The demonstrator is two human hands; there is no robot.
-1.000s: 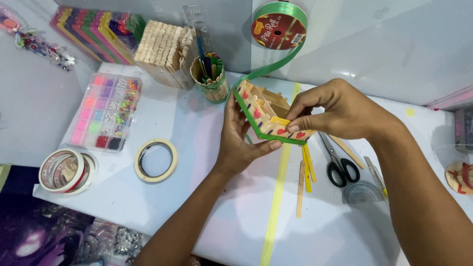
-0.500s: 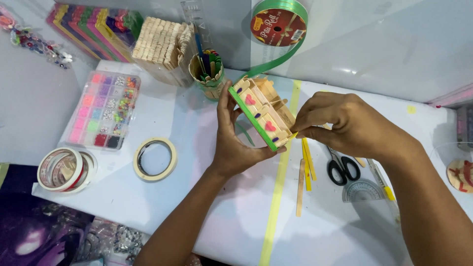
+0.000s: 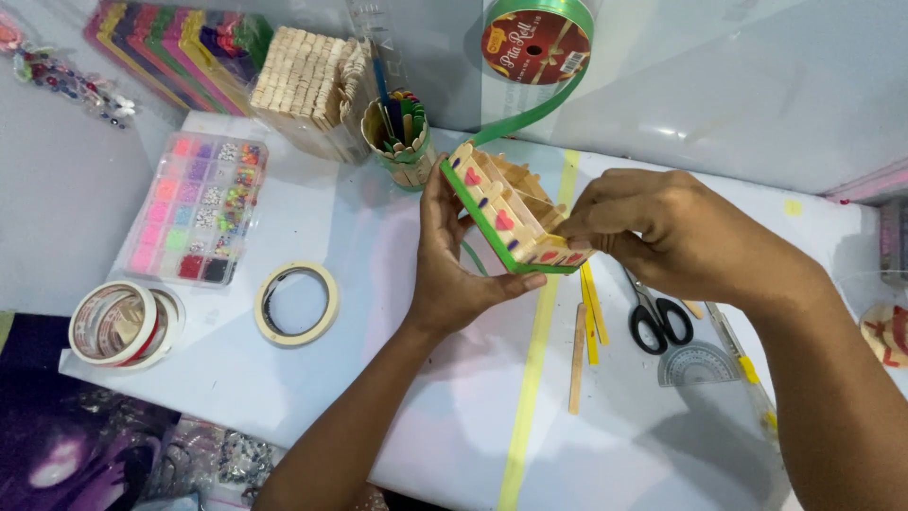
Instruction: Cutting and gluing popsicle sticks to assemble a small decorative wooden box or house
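White craft surface [image 3: 312, 397] w/ yellow tape line down the middle. Left hand [image 3: 454, 265] grasps a small craft-stick box [image 3: 511, 220], green base edge and heart stickers, held tilted above the surface, thumb under its lower edge. Right hand [image 3: 662, 232] pinches the box's right end, fingers closed on it. Nearby: scissors [image 3: 653, 317], loose sticks [image 3: 586, 326], tape ring [image 3: 296, 302], bead organizer [image 3: 194, 208], green ribbon spool [image 3: 534, 43].

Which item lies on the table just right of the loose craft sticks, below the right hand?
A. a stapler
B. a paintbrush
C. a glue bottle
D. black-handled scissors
D: the black-handled scissors lie flat on the table, right of the loose craft sticks and under the right hand, which grips the stick box.
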